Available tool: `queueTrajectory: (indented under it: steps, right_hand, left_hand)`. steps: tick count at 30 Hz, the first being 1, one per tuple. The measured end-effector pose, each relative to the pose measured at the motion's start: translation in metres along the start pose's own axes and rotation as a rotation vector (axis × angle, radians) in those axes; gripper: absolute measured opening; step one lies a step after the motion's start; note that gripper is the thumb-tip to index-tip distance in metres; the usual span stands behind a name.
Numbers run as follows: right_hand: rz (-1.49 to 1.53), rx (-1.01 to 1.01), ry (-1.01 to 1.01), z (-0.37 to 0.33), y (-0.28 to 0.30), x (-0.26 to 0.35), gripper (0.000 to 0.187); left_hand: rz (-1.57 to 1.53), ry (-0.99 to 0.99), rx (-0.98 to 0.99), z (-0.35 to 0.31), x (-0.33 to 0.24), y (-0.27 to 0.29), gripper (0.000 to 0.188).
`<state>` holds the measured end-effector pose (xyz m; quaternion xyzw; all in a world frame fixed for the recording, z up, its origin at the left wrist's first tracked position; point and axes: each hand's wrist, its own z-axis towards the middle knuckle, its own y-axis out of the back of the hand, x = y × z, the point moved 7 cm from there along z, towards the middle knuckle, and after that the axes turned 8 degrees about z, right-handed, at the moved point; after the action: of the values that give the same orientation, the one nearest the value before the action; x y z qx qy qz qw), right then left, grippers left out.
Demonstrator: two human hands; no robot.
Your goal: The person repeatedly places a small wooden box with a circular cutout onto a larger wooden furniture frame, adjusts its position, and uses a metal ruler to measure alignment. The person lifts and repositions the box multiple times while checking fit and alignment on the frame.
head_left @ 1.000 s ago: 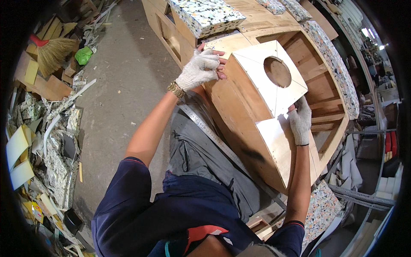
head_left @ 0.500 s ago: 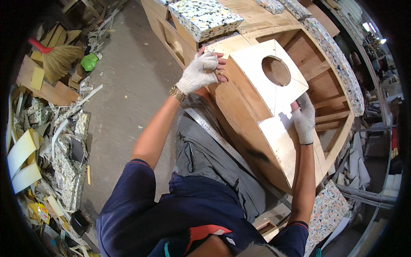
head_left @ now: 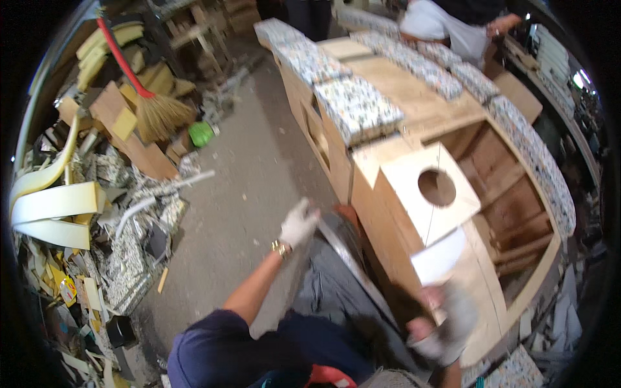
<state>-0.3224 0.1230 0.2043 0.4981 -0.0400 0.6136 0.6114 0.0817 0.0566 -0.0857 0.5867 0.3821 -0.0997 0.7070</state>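
My left hand (head_left: 301,223), in a white fingerless work glove, is closed at the upper end of a long metal ruler (head_left: 352,258). The ruler slants across my lap, beside the wooden frame (head_left: 388,226). Over the frame's near end is my gloved right hand (head_left: 449,323). It is blurred, but its bare fingertips look apart and hold nothing I can make out. A square plywood board (head_left: 414,178) with a round hole and pencil lines lies on the frame. A white sheet piece (head_left: 440,258) lies against its near edge.
Speckled foam blocks (head_left: 356,107) line the frame's top and sides, and its right side has open compartments (head_left: 511,207). Foam and wood scraps (head_left: 139,271) are heaped on the left, with a red-handled broom (head_left: 158,116). Another person's hand (head_left: 504,24) shows at the far right.
My left hand has left the frame's left edge and dropped to the ruler. My right hand has moved from the board back toward me. The view now takes in more of the far end.
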Motion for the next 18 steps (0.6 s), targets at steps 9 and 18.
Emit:
queueTrajectory:
  steps: [9,18]
  right_hand:
    - [-0.292,0.448,-0.590,-0.121,-0.158,-0.135,0.098]
    - [0.089,0.311,-1.009,-0.171,-0.138,-0.146,0.077]
  left_hand:
    - [-0.714,0.355,0.103,0.004,0.000,-0.016,0.042]
    - [-0.758,0.267,0.110,0.017,-0.027,-0.003,0.039]
